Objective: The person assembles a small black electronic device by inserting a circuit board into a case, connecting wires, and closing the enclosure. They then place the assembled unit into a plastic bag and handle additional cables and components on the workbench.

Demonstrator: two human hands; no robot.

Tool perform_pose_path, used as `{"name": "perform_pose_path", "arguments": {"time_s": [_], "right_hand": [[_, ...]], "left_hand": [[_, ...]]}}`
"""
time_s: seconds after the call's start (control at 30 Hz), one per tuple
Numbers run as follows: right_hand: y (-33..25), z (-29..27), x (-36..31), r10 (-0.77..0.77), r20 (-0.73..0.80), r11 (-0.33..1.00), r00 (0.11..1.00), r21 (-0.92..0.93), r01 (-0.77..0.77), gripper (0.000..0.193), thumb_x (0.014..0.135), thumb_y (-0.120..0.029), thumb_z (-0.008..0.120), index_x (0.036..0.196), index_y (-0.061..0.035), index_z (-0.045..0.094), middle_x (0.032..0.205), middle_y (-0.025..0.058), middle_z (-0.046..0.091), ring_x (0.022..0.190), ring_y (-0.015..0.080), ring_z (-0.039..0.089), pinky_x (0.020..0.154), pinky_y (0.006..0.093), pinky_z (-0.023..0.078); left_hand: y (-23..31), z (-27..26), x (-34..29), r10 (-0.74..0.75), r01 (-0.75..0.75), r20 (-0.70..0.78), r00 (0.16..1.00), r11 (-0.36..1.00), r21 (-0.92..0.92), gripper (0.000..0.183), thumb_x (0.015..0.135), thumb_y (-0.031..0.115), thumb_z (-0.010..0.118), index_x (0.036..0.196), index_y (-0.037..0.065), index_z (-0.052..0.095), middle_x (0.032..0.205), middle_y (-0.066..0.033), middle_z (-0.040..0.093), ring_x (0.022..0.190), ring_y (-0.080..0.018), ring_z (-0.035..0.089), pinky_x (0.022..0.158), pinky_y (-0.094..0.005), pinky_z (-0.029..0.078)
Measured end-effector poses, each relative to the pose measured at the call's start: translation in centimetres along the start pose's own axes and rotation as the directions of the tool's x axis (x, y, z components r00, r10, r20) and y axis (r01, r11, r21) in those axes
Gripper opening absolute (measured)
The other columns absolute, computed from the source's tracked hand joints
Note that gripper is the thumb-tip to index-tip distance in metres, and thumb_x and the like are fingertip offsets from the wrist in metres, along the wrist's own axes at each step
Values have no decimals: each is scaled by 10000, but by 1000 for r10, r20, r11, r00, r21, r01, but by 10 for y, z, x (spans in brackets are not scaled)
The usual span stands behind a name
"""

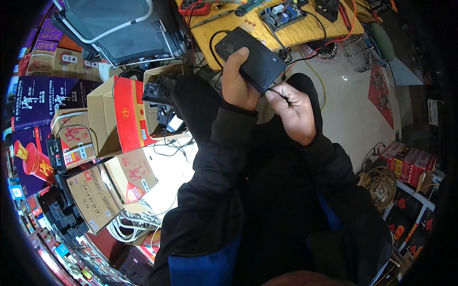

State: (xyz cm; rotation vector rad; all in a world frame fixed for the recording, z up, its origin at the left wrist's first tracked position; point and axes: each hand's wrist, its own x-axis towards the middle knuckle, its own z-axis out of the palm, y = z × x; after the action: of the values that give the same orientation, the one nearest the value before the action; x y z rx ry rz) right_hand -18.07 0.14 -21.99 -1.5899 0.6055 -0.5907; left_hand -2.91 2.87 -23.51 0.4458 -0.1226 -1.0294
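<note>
A black power adapter [252, 58], a flat rectangular case, is tilted above my lap near the table's front edge. My left hand [238, 83] is closed around it, with the thumb on its upper face. A black cord [213, 46] loops out from its far left end. At the near right corner of the case, my right hand [295, 110] pinches a thin black cable [276, 92] between thumb and bent fingers. The fingers hide where this cable meets the adapter.
The yellow wooden table [205, 40] ahead carries an opened device with a circuit board [284, 15] and a red meter [194, 7]. Cardboard boxes [102, 114] and a folding chair [114, 28] stand left. Coiled cable [379, 186] lies right, beside red boxes [408, 162].
</note>
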Motion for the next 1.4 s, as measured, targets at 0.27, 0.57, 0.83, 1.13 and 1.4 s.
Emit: {"name": "perform_pose_path", "arguments": {"time_s": [0.27, 0.57, 0.83, 1.13, 1.4], "right_hand": [[3, -9, 1, 93, 153, 992, 984, 66, -104, 166, 1033, -155, 629, 1045, 10, 646, 895, 29, 674, 815, 91, 603, 748, 263, 493], [3, -31, 10, 65, 217, 970, 974, 214, -112, 568, 961, -159, 728, 1431, 29, 470, 1242, 87, 616, 1116, 143, 582, 1009, 328, 463], [23, -37, 9, -25, 176, 952, 984, 304, -30, 669, 883, -110, 792, 1451, 31, 467, 1305, 97, 616, 1200, 169, 578, 1065, 339, 439], [20, -40, 5, -47, 122, 950, 991, 312, 7, 664, 851, -92, 816, 1420, 54, 505, 1295, 106, 628, 1189, 184, 590, 1067, 347, 447], [-9, -21, 2, -230, -26, 942, 973, -258, 216, 558, 780, -141, 884, 1223, 83, 630, 1111, 155, 678, 993, 205, 652, 907, 341, 516]], "left_hand": [[5, -11, 0, -21, 19, 91, 996, 1000, 20, 600, 904, 176, 588, 1450, -44, 471, 1379, -177, 619, 1272, -292, 592, 1098, -434, 478], [14, 1, -22, -95, -17, 226, 969, 894, 447, 912, 685, 205, 795, 1490, -50, 449, 1540, -196, 515, 1288, -233, 575, 1087, -343, 447], [27, 8, -36, -150, 21, 172, 974, 809, 587, 732, 726, 130, 884, 1357, -11, 541, 1154, -72, 680, 932, -133, 648, 788, -272, 518], [27, -5, -42, -182, 49, 176, 967, 815, 577, 665, 735, 15, 869, 1322, -9, 557, 1184, -78, 678, 1093, -167, 653, 984, -323, 524], [3, -17, -30, 12, -36, 106, 994, 974, 224, 640, 951, 496, 698, 1329, 14, 514, 1271, -177, 654, 1134, -296, 659, 991, -433, 530]]}}
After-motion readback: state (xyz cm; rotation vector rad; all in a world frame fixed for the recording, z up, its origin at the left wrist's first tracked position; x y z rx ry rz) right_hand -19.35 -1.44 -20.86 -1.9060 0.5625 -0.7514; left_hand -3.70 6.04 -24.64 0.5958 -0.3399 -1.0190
